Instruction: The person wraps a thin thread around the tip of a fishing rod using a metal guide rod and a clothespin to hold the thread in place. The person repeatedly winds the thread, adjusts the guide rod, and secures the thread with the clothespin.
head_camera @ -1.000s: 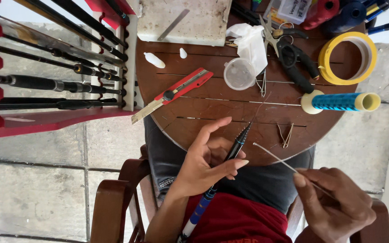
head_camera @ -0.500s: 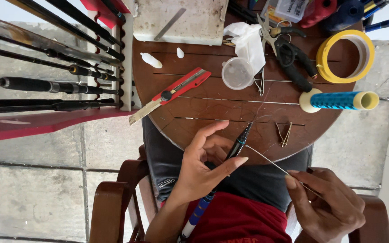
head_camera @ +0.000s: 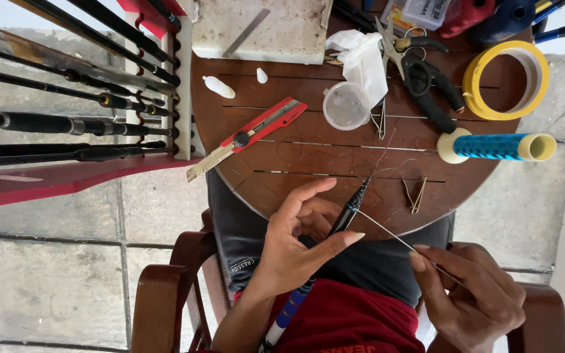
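My left hand [head_camera: 299, 245] holds a thin black rod [head_camera: 349, 212] between thumb and fingers, its tip pointing up to the edge of the round wooden table [head_camera: 308, 157]. The rod's lower part, blue and white, runs down past my wrist. My right hand [head_camera: 475, 294] pinches a fine pale thread or wire [head_camera: 393, 236] that stretches taut to the rod near its tip. Loose thread curls on the table just above the tip. Both hands hover over my lap, below the table's near edge.
On the table lie a red utility knife [head_camera: 250, 134], a clear plastic cup [head_camera: 346, 106], crumpled tissue [head_camera: 364, 59], black pliers [head_camera: 433, 82], a yellow tape roll [head_camera: 506, 78], a blue thread spool [head_camera: 495, 146] and a white tray [head_camera: 263, 29]. A red rack [head_camera: 67, 176] with dark rods stands left. Wooden chair arms [head_camera: 158, 301] flank me.
My right hand has drawn the thread slightly down and to the right, keeping it taut. The left hand and rod stay almost where they were.
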